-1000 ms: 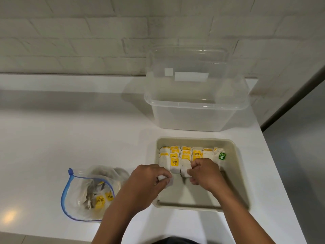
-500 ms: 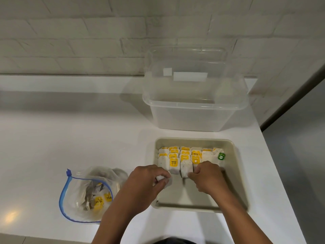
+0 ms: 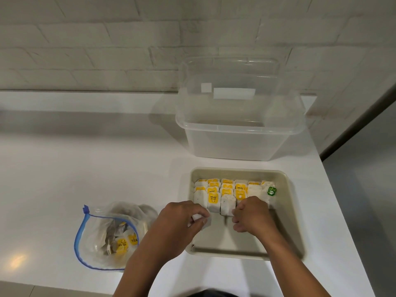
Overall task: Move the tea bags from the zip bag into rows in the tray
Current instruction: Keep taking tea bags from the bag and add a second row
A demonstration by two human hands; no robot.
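Standing in tight rows at the far end of the beige tray (image 3: 287, 213), the tea bags (image 3: 227, 192) show yellow tags, one green tag (image 3: 271, 191) at the right. Left hand (image 3: 180, 219) hovers over the tray's left edge, fingers curled round a white tea bag (image 3: 202, 221). Right hand (image 3: 251, 215) sits at the front row, fingers curled against the nearest bags; what it grips, I cannot tell. Left of the tray lies the open zip bag (image 3: 109, 234) with more bags inside. Behind, a clear plastic tub (image 3: 237, 133) stands on the white counter (image 3: 85, 168)
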